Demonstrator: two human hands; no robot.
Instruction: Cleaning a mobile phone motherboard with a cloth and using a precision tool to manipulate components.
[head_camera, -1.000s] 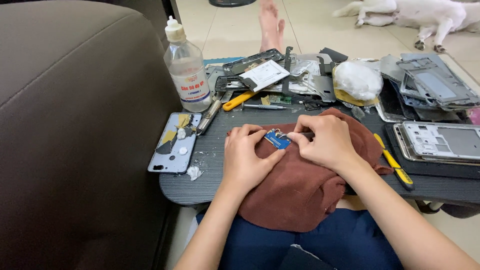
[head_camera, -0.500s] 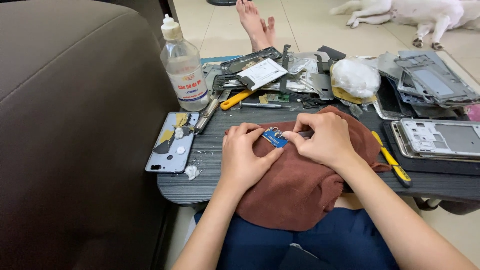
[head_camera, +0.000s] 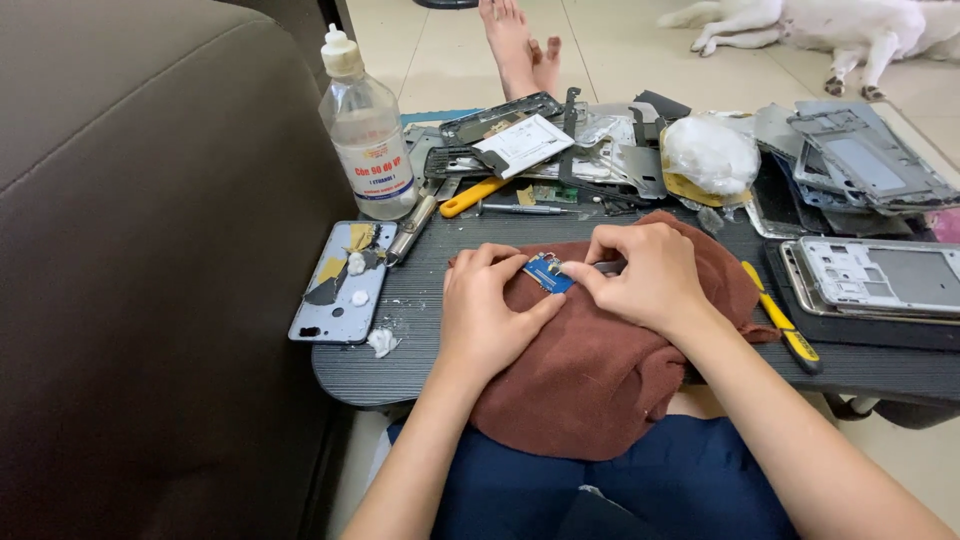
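Clear bottle (head_camera: 366, 140) holds liquid; both hands pinch blue board (head_camera: 549, 275)

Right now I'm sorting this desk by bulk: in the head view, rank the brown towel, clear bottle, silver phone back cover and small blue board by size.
1. brown towel
2. clear bottle
3. silver phone back cover, close to the bottle in size, so that order is unsure
4. small blue board, pinched between both hands

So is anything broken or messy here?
Yes. The phone back at the table's left edge has torn yellow tape and white blobs on it, with crumbs beside it. Bare phone frames lie heaped behind the hands.
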